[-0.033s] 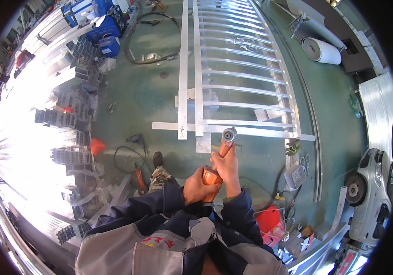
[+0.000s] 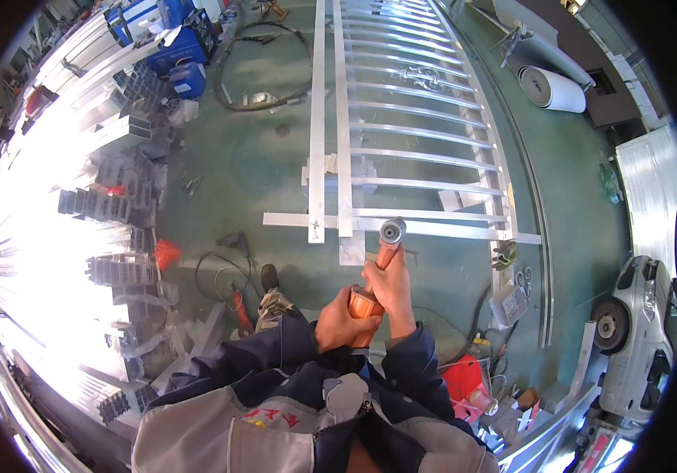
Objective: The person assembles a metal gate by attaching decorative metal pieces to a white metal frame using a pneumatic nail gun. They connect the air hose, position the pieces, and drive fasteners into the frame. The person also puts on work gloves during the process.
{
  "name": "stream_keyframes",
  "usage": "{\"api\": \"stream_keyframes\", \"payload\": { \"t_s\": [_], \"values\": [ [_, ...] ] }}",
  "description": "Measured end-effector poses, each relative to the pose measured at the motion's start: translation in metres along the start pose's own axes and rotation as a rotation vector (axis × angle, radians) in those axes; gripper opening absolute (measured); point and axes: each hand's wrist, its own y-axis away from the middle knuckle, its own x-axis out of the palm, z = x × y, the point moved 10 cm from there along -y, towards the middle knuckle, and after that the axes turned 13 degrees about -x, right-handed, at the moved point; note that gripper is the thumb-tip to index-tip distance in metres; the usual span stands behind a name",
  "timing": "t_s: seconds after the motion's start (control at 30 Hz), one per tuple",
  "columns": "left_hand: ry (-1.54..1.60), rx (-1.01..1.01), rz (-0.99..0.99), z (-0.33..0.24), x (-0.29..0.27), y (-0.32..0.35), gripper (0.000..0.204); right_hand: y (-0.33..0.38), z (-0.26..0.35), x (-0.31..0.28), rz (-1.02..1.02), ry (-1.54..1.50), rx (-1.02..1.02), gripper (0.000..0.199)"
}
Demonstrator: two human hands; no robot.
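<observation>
In front of my body I hold an orange power tool that looks like an angle grinder [image 2: 367, 303], tilted up with its grey round head pointing away from me. No disc shows on the head. My left hand [image 2: 340, 322] is wrapped round the rear of its body. Further forward, my right hand [image 2: 390, 287] closes round the part behind the head. Just past the tool lies a ladder-like silver metal frame [image 2: 425, 184] with many crossbars. The tool's head appears over the near end of this frame, and I cannot tell whether they touch.
Stacked metal profiles [image 2: 102, 203] fill the left side, partly washed out by glare. A looped cable [image 2: 224, 91] and a blue container [image 2: 188, 80] lie beyond. A white roll [image 2: 551, 88] and a grey vehicle [image 2: 638, 339] are at right. A red box [image 2: 464, 382] sits near my right side.
</observation>
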Motion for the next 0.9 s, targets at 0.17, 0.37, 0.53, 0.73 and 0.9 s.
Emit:
{"api": "stream_keyframes", "payload": {
  "t_s": [0.17, 0.37, 0.53, 0.73, 0.9],
  "values": [
    [0.272, 0.187, 0.229, -0.015, -0.077, -0.022, 0.093, -0.059, 0.071, 0.084, 0.121, 0.243, -0.262, 0.056],
    [0.354, -0.038, 0.306, 0.028, -0.225, -0.033, 0.062, -0.107, 0.169, 0.206, 0.321, -0.002, -0.27, 0.054],
    [0.43, -0.264, -0.028, 0.093, -0.375, -0.037, 0.038, -0.153, 0.146, 0.259, 0.309, 0.12, -0.322, 0.061],
    [0.676, -0.335, -0.314, 0.14, -0.482, -0.063, 0.029, -0.198, 0.057, 0.28, 0.218, 0.266, -0.073, 0.06],
    [0.642, -0.359, -0.215, 0.117, -0.523, -0.111, 0.03, -0.231, 0.039, 0.323, 0.396, 0.357, 0.031, 0.05]
  ]
}}
